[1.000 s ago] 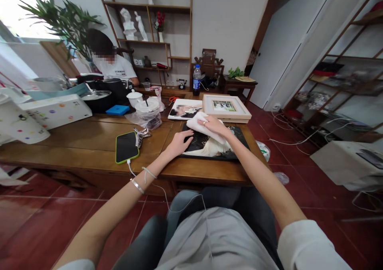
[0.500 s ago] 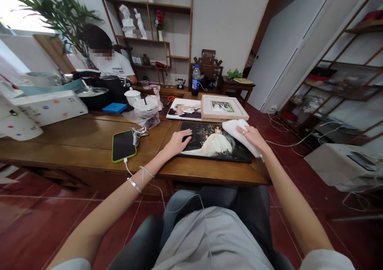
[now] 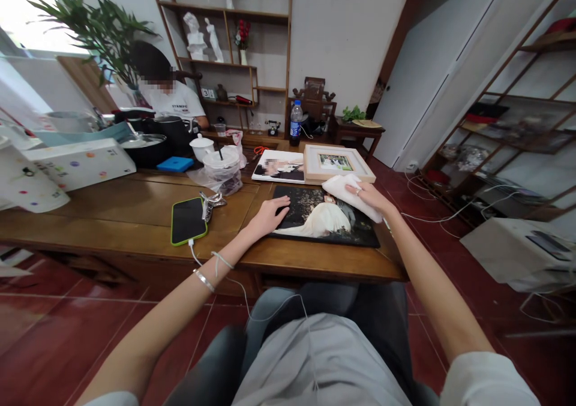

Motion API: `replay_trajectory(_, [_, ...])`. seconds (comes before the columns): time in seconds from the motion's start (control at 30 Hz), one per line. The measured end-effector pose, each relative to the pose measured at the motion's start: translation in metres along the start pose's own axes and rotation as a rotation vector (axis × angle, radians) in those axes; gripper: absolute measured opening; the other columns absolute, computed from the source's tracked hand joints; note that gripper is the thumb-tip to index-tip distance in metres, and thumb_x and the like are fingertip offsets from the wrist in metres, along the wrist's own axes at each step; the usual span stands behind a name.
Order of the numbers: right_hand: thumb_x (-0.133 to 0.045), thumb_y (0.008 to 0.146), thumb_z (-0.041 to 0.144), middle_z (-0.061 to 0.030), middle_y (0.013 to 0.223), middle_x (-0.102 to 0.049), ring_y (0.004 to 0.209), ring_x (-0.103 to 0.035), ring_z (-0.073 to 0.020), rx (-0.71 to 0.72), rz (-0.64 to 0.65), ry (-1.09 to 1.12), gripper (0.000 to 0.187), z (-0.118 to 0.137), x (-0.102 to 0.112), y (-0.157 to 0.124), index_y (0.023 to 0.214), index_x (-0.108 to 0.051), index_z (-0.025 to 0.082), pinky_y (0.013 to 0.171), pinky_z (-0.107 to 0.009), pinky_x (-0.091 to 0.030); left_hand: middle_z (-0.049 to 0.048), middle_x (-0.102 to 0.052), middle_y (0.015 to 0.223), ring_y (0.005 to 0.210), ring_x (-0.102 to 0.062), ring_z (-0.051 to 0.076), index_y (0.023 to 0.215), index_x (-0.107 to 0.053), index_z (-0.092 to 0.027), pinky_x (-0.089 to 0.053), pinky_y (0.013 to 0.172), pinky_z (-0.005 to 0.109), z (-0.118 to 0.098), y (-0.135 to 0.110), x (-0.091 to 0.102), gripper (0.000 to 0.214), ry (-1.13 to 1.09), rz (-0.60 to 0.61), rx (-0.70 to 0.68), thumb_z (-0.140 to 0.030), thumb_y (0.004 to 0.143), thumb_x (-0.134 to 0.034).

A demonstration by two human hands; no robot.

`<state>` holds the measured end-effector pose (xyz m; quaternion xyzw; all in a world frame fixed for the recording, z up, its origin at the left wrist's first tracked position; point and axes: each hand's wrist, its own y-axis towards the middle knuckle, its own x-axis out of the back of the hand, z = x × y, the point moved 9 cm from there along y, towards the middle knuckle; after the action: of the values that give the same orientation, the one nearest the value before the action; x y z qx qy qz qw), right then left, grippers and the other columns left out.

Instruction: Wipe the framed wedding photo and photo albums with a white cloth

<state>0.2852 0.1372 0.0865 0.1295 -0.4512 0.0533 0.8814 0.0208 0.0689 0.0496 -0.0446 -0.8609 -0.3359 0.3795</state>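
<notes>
A dark photo panel [image 3: 310, 220] showing a figure in a long white dress lies flat on the wooden table [image 3: 148, 199]. My left hand [image 3: 270, 213] rests on its left edge, fingers stretched out and holding nothing. Over the panel's upper right part, my right hand [image 3: 369, 196] grips a folded white cloth [image 3: 344, 189], which covers that corner. Just behind lie a white-edged photo print [image 3: 278, 166] and a light wood picture frame [image 3: 337, 161] with a small photo in it.
Left of the panel lies a green-cased phone [image 3: 189, 221] on a charging cable. Further back are a bagged cup [image 3: 221, 166], a blue box [image 3: 175, 164], red scissors [image 3: 261, 150] and a dark drink bottle [image 3: 295, 124]. Another person [image 3: 177, 100] sits at the far left.
My right hand has slid the white cloth left and slightly away from me across the panel's upper right. My left hand stays in place on the panel's left edge.
</notes>
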Motion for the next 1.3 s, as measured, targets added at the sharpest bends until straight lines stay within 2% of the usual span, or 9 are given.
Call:
replay_trajectory(0.13, [-0.045,0.083,0.048,-0.0083,0.103,-0.066,0.089,-0.057,-0.025,0.108,0.026,-0.002,0.041,0.014,-0.002,-0.02,0.091,-0.066,0.014,0.084,-0.035,-0.041,0.0124,-0.063,0.114,0.113,-0.055,0.023,0.101,-0.067,-0.011,-0.041,0.101,0.041,0.0,0.0,0.0,0.03,0.001,-0.004,0.003,-0.026,0.085,-0.047])
replay_trajectory(0.43, [-0.042,0.086,0.05,-0.0004,0.069,-0.061,0.067,-0.052,-0.018,0.263,0.236,-0.054,0.04,0.069,-0.019,-0.13,0.063,-0.055,0.019,0.069,-0.028,-0.038,0.0121,-0.063,0.114,0.113,-0.055,0.022,0.101,-0.066,-0.011,-0.04,0.102,0.038,0.002,0.0,-0.002,0.03,0.028,-0.007,-0.01,-0.027,0.085,-0.046])
replay_trajectory(0.53, [-0.044,0.087,0.046,0.0009,0.065,-0.057,0.064,-0.05,-0.0154,0.323,0.264,-0.059,0.039,0.083,-0.024,-0.149,0.061,-0.053,0.019,0.067,-0.026,-0.036,0.014,-0.063,0.114,0.112,-0.056,0.023,0.102,-0.066,-0.009,-0.04,0.102,0.039,0.0,0.0,-0.002,0.032,0.033,0.008,-0.021,-0.027,0.086,-0.046])
replay_trajectory(0.63, [-0.043,0.087,0.046,0.0009,0.065,-0.057,0.064,-0.05,-0.015,0.349,0.258,-0.019,0.039,0.084,-0.026,-0.14,0.062,-0.053,0.018,0.066,-0.026,-0.036,0.014,-0.062,0.114,0.112,-0.056,0.023,0.102,-0.066,-0.009,-0.041,0.101,0.039,0.0,0.0,-0.002,0.032,0.037,0.018,-0.03,-0.028,0.086,-0.045])
replay_trajectory(0.77, [-0.043,0.086,0.048,-0.0017,0.08,-0.064,0.075,-0.054,-0.019,0.342,0.212,0.051,0.038,0.069,-0.024,-0.098,0.071,-0.061,0.017,0.074,-0.029,-0.038,0.0127,-0.063,0.114,0.112,-0.056,0.023,0.102,-0.066,-0.011,-0.041,0.101,0.04,0.001,0.0,-0.002,0.032,0.04,0.019,-0.045,-0.029,0.087,-0.045])
replay_trajectory(0.93, [-0.047,0.081,0.053,-0.0042,0.088,-0.067,0.079,-0.056,-0.0228,0.2,0.148,0.101,0.043,0.038,-0.019,-0.034,0.083,-0.067,0.015,0.076,-0.033,-0.04,0.0133,-0.063,0.114,0.112,-0.056,0.023,0.102,-0.066,-0.01,-0.041,0.101,0.04,0.003,0.0,-0.003,0.033,0.043,0.012,-0.051,-0.03,0.087,-0.045])
replay_trajectory(1.03, [-0.049,0.079,0.053,-0.0059,0.091,-0.067,0.081,-0.057,-0.0243,0.137,0.074,0.115,0.045,0.025,-0.013,-0.012,0.089,-0.068,0.014,0.076,-0.034,-0.041,0.0136,-0.063,0.114,0.112,-0.056,0.023,0.102,-0.066,-0.01,-0.041,0.101,0.039,0.003,-0.001,-0.003,0.034,0.039,0.008,-0.05,-0.031,0.087,-0.045])
replay_trajectory(1.17, [-0.049,0.081,0.05,-0.0071,0.1,-0.067,0.089,-0.057,-0.0266,0.176,0.05,0.099,0.041,0.027,-0.015,-0.01,0.092,-0.067,0.015,0.083,-0.037,-0.039,0.0137,-0.062,0.115,0.112,-0.056,0.023,0.102,-0.066,-0.01,-0.041,0.101,0.039,0.003,-0.001,-0.003,0.033,0.031,0.006,-0.05,-0.03,0.087,-0.045])
replay_trajectory(1.3, [-0.045,0.085,0.045,-0.0039,0.089,-0.067,0.082,-0.057,-0.0226,0.327,0.1,0.037,0.035,0.052,-0.026,-0.043,0.083,-0.065,0.016,0.08,-0.032,-0.039,0.0131,-0.062,0.115,0.112,-0.055,0.024,0.101,-0.066,-0.011,-0.041,0.101,0.041,0.002,-0.001,-0.004,0.032,0.034,0.016,-0.044,-0.03,0.087,-0.045])
